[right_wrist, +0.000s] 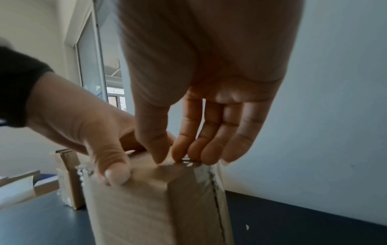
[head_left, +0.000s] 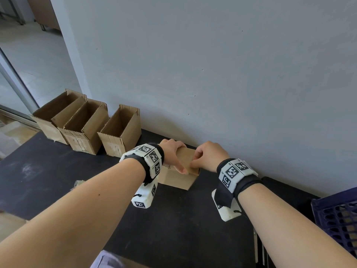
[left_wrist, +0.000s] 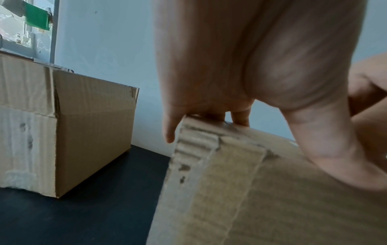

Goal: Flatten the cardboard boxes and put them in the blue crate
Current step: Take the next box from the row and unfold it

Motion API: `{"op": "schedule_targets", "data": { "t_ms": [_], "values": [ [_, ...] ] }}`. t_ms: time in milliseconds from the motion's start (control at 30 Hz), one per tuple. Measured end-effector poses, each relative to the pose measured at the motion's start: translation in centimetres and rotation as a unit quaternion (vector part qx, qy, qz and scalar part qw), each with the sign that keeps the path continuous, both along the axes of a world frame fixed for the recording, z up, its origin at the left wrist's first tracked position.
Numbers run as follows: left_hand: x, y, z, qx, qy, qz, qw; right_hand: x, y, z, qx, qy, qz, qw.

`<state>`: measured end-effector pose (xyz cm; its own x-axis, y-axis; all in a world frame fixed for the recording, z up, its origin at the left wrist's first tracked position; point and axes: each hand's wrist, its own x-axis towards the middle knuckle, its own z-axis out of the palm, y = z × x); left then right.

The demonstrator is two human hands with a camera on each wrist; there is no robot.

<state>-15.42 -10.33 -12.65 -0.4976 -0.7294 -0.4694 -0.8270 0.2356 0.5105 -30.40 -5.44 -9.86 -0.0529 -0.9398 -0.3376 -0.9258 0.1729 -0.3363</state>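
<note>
Picking at tape, likely, on box (head_left: 181,171): right hand (head_left: 207,157) pinching top edge; left hand (head_left: 172,151) gripping box, bracing firmly.

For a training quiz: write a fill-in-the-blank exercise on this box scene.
1. Both hands work on the closed box, which stands on the ____ table.
2. To its left stand ____ open boxes.
3. The right hand picks at the box's top with thumb and ____.
4. The blue crate is at the table's ____ end.

Missing: black; three; fingertips; right
</note>
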Motion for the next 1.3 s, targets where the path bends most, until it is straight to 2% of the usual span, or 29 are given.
{"op": "schedule_targets", "data": {
  "t_ms": [200, 333, 433, 567, 833, 967, 1033, 1133, 1200, 1300],
  "values": [
    [0.0, 0.1, 0.2, 0.002, 0.0, 0.0, 1.0, 0.3, -0.5, -0.1, 0.016, -0.017, -0.015, 1.0],
    [0.0, 0.2, 0.3, -0.002, -0.001, -0.004, 1.0, 0.7, -0.4, -0.2, 0.015, 0.003, -0.016, 1.0],
    [0.0, 0.3, 0.3, -0.004, 0.001, -0.005, 1.0, 1.6, -0.5, 0.2, 0.016, 0.087, 0.008, 0.996],
    [0.1, 0.4, 0.4, -0.01, 0.0, -0.005, 1.0, 3.7, -0.5, 0.8, -0.01, 0.223, 0.094, 0.97],
    [0.2, 0.8, 0.3, -0.024, -0.001, -0.005, 1.0, 4.8, -1.1, 1.1, 0.003, 0.304, 0.165, 0.938],
    [0.3, 1.0, 0.4, -0.024, -0.005, -0.007, 1.0, 4.5, -0.8, 1.3, 0.018, 0.293, 0.183, 0.938],
    [0.3, 1.1, 0.4, -0.023, -0.004, -0.007, 1.0, 3.7, -0.6, 1.4, 0.026, 0.262, 0.178, 0.948],
    [0.5, 1.2, 0.3, -0.017, 0.004, -0.003, 1.0, 2.1, -0.2, 0.9, 0.034, 0.165, 0.129, 0.977],
    [0.6, 1.2, 0.4, -0.012, 0.008, 0.001, 1.0, 0.9, 0.2, 0.2, 0.009, 0.082, 0.074, 0.994],
    [0.6, 1.2, 0.4, -0.006, 0.008, 0.002, 1.0, -0.7, 0.9, -1.0, -0.062, -0.034, -0.018, 0.997]
  ]
}}
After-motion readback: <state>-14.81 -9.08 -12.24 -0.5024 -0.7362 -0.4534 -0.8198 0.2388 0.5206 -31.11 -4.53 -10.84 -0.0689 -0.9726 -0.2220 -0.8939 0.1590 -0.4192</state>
